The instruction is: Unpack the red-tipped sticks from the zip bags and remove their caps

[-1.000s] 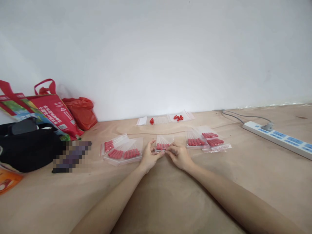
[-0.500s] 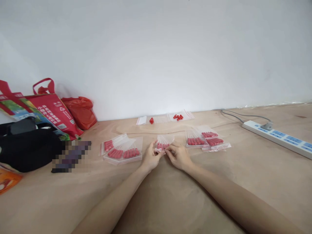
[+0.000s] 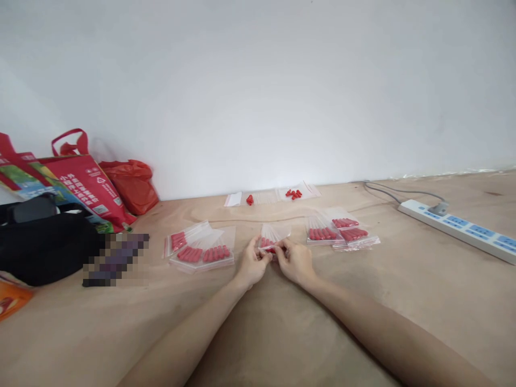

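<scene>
Wooden bench [image 3: 258, 328] against pale wall [image 3: 258, 97]; small clear bag with red-ended sticks [image 3: 274, 235] pinched at near edge by fingers of left hand [image 3: 252, 264] and right hand [image 3: 296, 262]. Contents could be spilled or bent if film is squeezed unevenly.

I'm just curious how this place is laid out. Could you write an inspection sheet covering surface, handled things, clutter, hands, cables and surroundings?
Surface: wood-toned tabletop.
Handled things: small clear bag holding red-ended items; similar left bags and right bags.
Clutter: printed tote, red plastic bag and black bag at left; one item pixelated.
Hands: left hand and right hand pinch the small clear bag's near edge.
Cables: gray cables at right, by the power strip; one plug inserted.
Surroundings: pale wall behind; other people, nothing seen.
</scene>
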Tool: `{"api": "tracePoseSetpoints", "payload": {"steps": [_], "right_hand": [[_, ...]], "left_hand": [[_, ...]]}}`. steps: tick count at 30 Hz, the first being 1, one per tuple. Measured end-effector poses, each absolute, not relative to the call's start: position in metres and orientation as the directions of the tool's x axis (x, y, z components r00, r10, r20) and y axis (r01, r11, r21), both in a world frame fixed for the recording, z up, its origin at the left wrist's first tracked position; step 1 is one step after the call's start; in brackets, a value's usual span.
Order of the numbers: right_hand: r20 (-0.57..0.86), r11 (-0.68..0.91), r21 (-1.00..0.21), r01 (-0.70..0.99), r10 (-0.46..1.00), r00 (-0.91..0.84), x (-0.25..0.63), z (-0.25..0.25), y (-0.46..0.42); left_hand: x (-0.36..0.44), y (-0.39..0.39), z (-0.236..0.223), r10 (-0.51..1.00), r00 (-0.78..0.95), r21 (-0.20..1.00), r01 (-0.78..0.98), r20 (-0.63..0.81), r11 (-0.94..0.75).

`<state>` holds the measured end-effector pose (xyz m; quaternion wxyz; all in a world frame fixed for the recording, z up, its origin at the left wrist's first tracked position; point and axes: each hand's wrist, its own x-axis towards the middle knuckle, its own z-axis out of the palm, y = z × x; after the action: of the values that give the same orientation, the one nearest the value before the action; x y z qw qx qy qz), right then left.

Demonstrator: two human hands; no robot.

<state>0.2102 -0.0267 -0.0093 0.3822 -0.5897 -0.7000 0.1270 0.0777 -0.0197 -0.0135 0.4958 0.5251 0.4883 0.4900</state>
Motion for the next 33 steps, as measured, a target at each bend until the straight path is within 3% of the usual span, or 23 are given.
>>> {"api": "tracePoseSetpoints", "payload": {"steps": [2,7,12,17,20,24,29,33], "right_hand": [[0.379,0.239,-0.660,0.712,0.924,0.042,0.212,-0.010,-0.023],[0.513,0.412,-0.630,0.658,0.857,-0.046,0.217,-0.014,-0.018],[0.496,0.467,-0.681,0.564,0.861,-0.113,0.225,-0.019,-0.013],[0.476,0.528,-0.767,0.364,0.849,-0.228,0.240,-0.019,-0.004],[0.486,0.551,-0.810,0.200,0.823,-0.295,0.247,-0.017,0.001],[0.492,0.548,-0.819,0.168,0.823,-0.285,0.254,-0.016,0.006],[0.497,0.456,-0.777,0.433,0.867,-0.021,0.256,-0.020,0.008],[0.437,0.461,-0.770,0.442,0.885,-0.162,0.253,-0.017,0.003]], "left_hand": [[0.078,-0.021,-0.017,0.997,0.052,0.996,0.073,0.050,-0.054],[0.079,-0.026,-0.018,0.990,0.092,0.982,0.141,0.111,-0.123],[0.075,-0.032,-0.011,0.969,0.128,0.917,0.316,0.213,-0.243],[0.062,-0.027,-0.002,0.895,0.064,0.715,0.579,0.441,-0.393],[0.053,-0.020,0.002,0.826,0.145,0.537,0.696,0.545,-0.477],[0.044,-0.016,0.004,0.810,0.377,0.404,0.723,0.449,-0.560],[0.044,-0.018,0.003,0.817,0.519,0.432,0.696,0.251,-0.574],[0.048,-0.019,0.001,0.833,0.486,0.451,0.701,0.265,-0.552]]}}
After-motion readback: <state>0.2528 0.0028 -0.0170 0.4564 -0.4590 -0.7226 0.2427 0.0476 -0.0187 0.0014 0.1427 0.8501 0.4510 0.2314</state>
